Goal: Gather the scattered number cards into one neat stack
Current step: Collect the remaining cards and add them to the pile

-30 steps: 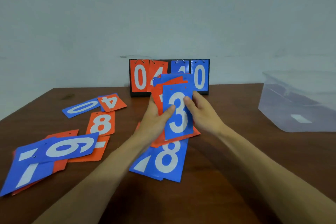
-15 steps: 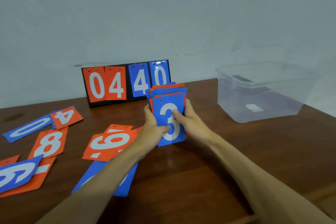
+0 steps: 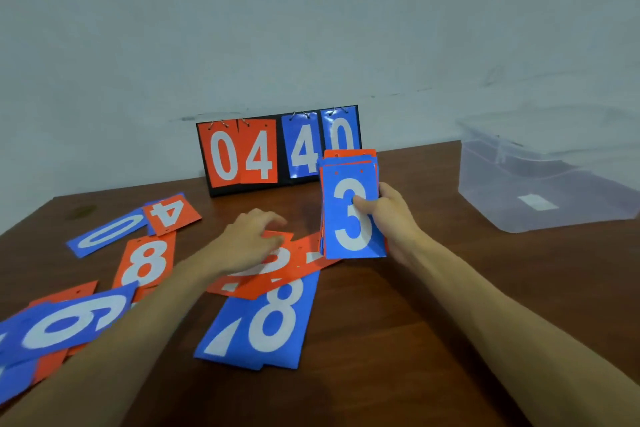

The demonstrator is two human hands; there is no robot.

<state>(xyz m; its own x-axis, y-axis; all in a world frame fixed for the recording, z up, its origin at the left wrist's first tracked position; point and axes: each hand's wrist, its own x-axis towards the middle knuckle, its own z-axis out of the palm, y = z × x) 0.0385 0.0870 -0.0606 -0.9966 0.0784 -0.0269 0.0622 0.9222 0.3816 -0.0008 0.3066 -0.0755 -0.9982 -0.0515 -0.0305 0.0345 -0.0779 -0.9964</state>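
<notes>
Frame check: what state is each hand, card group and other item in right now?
card stack: upright off the table, blue 3 facing the camera.
right hand: grips card stack.
left hand: rests on orange cards, grip unclear.
orange cards: flat, overlapping blue 8 card.
other loose cards: scattered flat at left.
scoreboard: standing, shows 04 40.
clear bin: on table.

Bare left hand [image 3: 250, 243], bare right hand [image 3: 393, 218], bare forearms [image 3: 485, 291].
</notes>
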